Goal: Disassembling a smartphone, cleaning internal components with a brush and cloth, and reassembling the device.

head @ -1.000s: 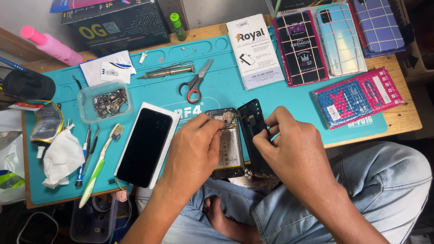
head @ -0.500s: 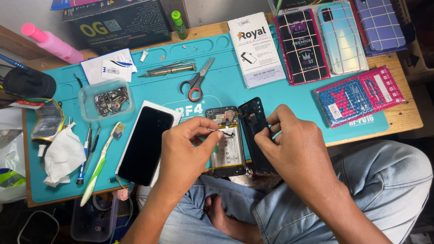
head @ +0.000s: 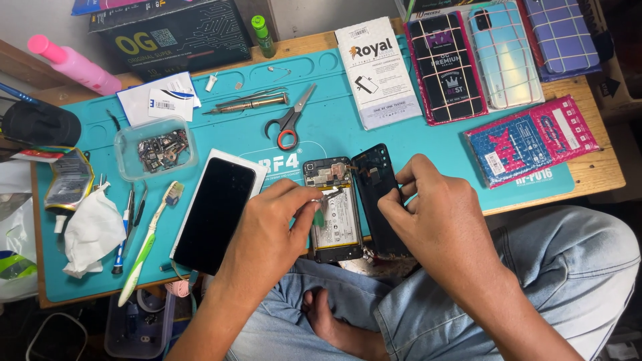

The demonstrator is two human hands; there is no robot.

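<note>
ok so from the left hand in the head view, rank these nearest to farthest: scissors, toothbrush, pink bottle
From the left hand:
1. Scissors, just above it on the teal mat.
2. Toothbrush, off to its left by the mat's front edge.
3. Pink bottle, far corner at upper left.

Bare forearms, bare hands [head: 267, 227], light blue jeans, bare foot

Mat [head: 414, 144]: teal. Bottle [head: 73, 65]: pink; second bottle [head: 263, 35]: green. Scissors [head: 292, 119]: grey blades, black handles, one red ring. Toothbrush [head: 148, 245]: white and green. Screen [head: 216, 212]: black in a white border. Back cover [head: 376, 187]: black. Cloth [head: 92, 231]: white. Box [head: 170, 33]: black with yellow lettering and a circuit pattern. Case [head: 562, 33]: purple with a pale grid. Packet [head: 531, 139]: pink with a blue panel. Jeans [head: 568, 267]: faded blue.
</note>
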